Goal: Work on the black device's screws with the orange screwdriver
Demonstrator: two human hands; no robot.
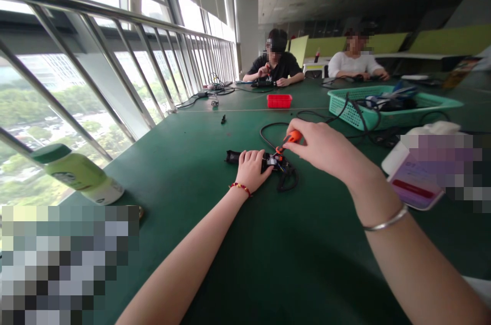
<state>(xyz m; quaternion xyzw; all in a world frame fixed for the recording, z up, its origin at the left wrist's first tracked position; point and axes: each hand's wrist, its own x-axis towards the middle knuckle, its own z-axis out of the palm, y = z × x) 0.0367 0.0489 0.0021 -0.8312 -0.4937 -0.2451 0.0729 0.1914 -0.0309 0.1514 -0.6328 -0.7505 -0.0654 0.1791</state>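
Note:
On the green table, a black tube-shaped device [232,157] lies with its right end opened up, showing wires and small parts. My left hand [252,169] is closed over its middle and presses it to the tabletop; a red beaded bracelet circles that wrist. My right hand [320,143] grips an orange-handled screwdriver [293,136] from above. Its tip points down at the device's exposed end, though whether it touches a screw is too small to tell. A black cord [289,184] loops beside the device.
A green basket [345,110] of cables and a red tray [279,101] stand farther back. A green bottle [82,174] lies at left; a tissue pack [416,182] is at right. Two people [274,62] sit across the table. A metal railing [115,13] runs along the left.

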